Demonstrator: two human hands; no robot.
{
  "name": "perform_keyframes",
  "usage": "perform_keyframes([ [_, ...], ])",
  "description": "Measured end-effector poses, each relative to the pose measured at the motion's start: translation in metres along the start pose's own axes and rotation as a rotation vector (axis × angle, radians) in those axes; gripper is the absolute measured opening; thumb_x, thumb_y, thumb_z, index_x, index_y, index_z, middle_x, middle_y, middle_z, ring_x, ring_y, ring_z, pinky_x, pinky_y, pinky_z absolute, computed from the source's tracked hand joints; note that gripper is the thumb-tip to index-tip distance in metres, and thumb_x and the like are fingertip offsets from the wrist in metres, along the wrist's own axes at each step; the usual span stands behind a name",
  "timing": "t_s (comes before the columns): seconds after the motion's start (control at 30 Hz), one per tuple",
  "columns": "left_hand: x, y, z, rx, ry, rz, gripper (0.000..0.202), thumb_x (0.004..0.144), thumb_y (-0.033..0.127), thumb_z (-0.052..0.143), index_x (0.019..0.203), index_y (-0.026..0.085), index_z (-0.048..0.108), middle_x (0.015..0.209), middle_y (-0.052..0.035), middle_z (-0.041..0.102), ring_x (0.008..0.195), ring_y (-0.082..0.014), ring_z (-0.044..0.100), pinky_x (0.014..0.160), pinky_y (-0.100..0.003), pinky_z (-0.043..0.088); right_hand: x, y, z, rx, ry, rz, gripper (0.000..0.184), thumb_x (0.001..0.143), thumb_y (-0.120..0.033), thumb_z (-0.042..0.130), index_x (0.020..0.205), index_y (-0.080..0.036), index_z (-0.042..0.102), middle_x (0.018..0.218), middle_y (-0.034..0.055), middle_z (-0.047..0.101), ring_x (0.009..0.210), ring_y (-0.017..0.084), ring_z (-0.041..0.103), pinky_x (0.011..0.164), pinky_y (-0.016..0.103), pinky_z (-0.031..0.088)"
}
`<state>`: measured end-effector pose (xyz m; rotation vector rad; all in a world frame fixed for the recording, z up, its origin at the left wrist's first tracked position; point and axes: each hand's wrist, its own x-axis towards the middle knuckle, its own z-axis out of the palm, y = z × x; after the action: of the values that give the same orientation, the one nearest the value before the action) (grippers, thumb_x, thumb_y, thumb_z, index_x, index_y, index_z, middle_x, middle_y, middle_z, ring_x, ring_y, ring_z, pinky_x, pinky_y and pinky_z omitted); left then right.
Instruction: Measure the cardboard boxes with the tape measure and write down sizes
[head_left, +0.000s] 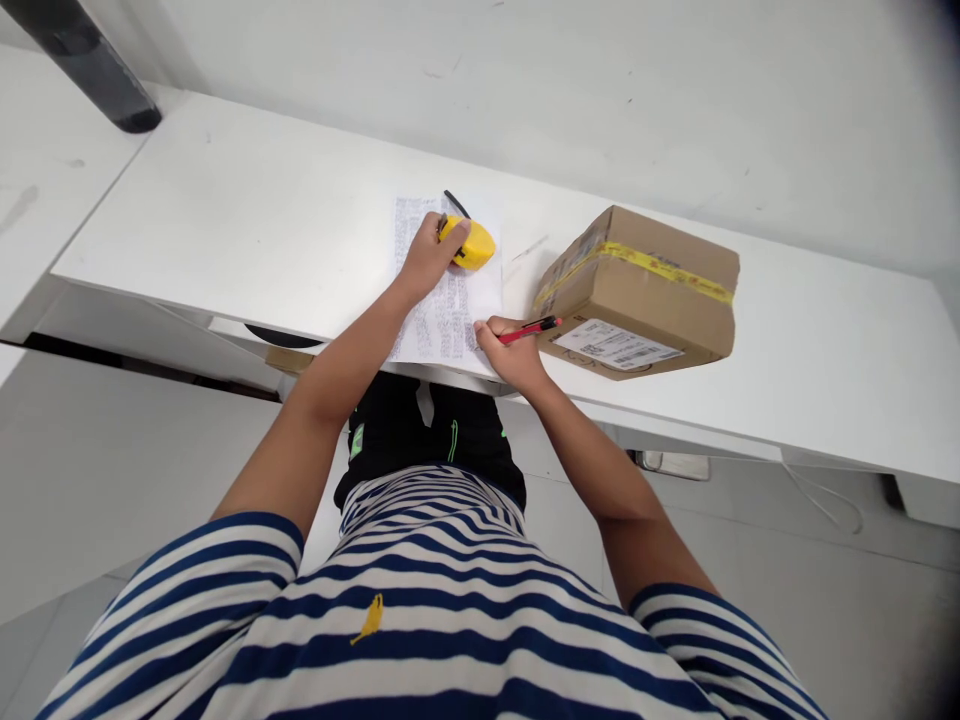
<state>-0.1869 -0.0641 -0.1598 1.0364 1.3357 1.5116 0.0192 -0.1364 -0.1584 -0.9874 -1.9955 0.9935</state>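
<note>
My left hand (pixel 433 255) is closed around a yellow tape measure (pixel 475 246) over the upper part of a paper sheet (pixel 442 310) covered in rows of writing. A thin black strip (pixel 456 204) shows just beyond the tape measure; I cannot tell if it is part of it. At the sheet's lower right corner, my right hand (pixel 514 355) grips a red pen (pixel 529 330) with a black end, its tip near the paper. Right beside that hand stands a brown cardboard box (pixel 660 300), with yellow tape around it and a white label (pixel 619 344) on its near side.
The white desk (pixel 262 200) runs along a pale wall (pixel 600 100). A dark post (pixel 112 80) rises at the upper left. Below the desk edge are a brown block (pixel 289 360) at the left and a white cable (pixel 825 505) at the right.
</note>
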Motion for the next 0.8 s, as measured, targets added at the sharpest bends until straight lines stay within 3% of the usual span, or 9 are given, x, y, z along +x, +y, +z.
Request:
perform_keyframes([
  [0.1,0.003,0.004,-0.004,-0.109,0.013,-0.048,0.036,0.094,0.040,0.083,0.104,0.023,0.052,0.107,-0.0027,0.067,0.099,-0.0157,0.074,0.084,-0.031,0.066,0.001,0.001,0.002,-0.041,0.001,-0.010,0.064,0.099,-0.068,0.053,0.059,-0.027,0.024,0.054,-0.0048,0.030,0.054,0.013,0.033,0.058,0.032,0.029],
  [0.17,0.003,0.011,-0.008,-0.192,0.039,-0.094,0.037,0.091,0.035,0.086,0.103,0.024,0.052,0.108,-0.0033,0.069,0.098,-0.0151,0.075,0.084,-0.031,0.066,0.002,0.002,0.004,-0.100,0.061,-0.037,0.056,0.101,-0.061,0.053,0.060,-0.026,0.037,0.060,-0.0016,0.045,0.061,0.016,0.046,0.063,0.032,0.038],
  [0.23,0.001,0.019,-0.011,-0.259,0.078,-0.139,0.039,0.089,0.032,0.088,0.102,0.023,0.053,0.106,-0.0032,0.070,0.097,-0.0142,0.075,0.085,-0.030,0.067,0.005,0.002,0.009,-0.205,0.124,-0.056,0.038,0.102,-0.051,0.054,0.075,-0.025,0.061,0.082,0.0043,0.064,0.077,0.020,0.060,0.071,0.033,0.047],
  [0.3,-0.002,0.026,-0.014,-0.300,0.109,-0.175,0.040,0.087,0.031,0.090,0.099,0.022,0.053,0.104,-0.0021,0.071,0.095,-0.0128,0.075,0.085,-0.028,0.067,0.011,0.001,0.014,-0.343,0.114,-0.025,0.026,0.100,-0.036,0.052,0.107,-0.024,0.073,0.115,0.0116,0.070,0.094,0.024,0.067,0.078,0.036,0.054],
  [0.43,-0.005,0.029,-0.016,-0.335,0.102,-0.181,0.044,0.084,0.034,0.093,0.096,0.021,0.053,0.099,-0.0001,0.071,0.092,-0.0117,0.075,0.084,-0.027,0.067,0.032,0.000,0.023,-0.446,0.132,0.048,0.063,0.093,-0.017,0.048,0.155,-0.017,0.054,0.154,0.0246,0.054,0.120,0.035,0.069,0.092,0.051,0.061],
  [0.53,-0.006,0.024,-0.015,-0.297,0.047,-0.146,0.053,0.075,0.040,0.099,0.094,0.020,0.054,0.093,0.0016,0.072,0.085,-0.0113,0.074,0.077,-0.026,0.065,0.058,0.003,0.028,-0.304,0.236,-0.030,0.077,0.097,-0.033,0.058,0.169,-0.020,0.034,0.170,0.0240,0.041,0.152,0.037,0.052,0.115,0.057,0.056],
  [0.6,-0.006,0.020,-0.015,-0.245,0.011,-0.122,0.057,0.069,0.041,0.102,0.090,0.020,0.054,0.085,0.0034,0.071,0.073,-0.0088,0.070,0.068,-0.022,0.059,0.076,0.008,0.031,-0.234,0.244,-0.050,0.088,0.096,-0.048,0.067,0.171,-0.020,0.029,0.175,0.0232,0.037,0.163,0.036,0.040,0.126,0.059,0.048],
  [0.7,-0.007,0.017,-0.014,-0.200,-0.013,-0.094,0.058,0.065,0.041,0.104,0.087,0.019,0.055,0.076,0.0049,0.069,0.063,-0.0062,0.064,0.062,-0.020,0.052,0.094,0.021,0.032,-0.210,0.196,-0.016,0.083,0.097,-0.058,0.068,0.166,-0.020,0.042,0.171,0.0224,0.047,0.164,0.035,0.041,0.131,0.057,0.042],
  [0.8,-0.008,0.018,-0.012,-0.182,-0.022,-0.086,0.058,0.064,0.040,0.104,0.087,0.020,0.055,0.079,0.0040,0.072,0.066,-0.0072,0.067,0.065,-0.021,0.054,0.097,0.035,0.030,-0.156,0.165,-0.034,0.073,0.100,-0.063,0.062,0.161,-0.025,0.052,0.168,0.0190,0.053,0.158,0.032,0.049,0.127,0.053,0.047],
])
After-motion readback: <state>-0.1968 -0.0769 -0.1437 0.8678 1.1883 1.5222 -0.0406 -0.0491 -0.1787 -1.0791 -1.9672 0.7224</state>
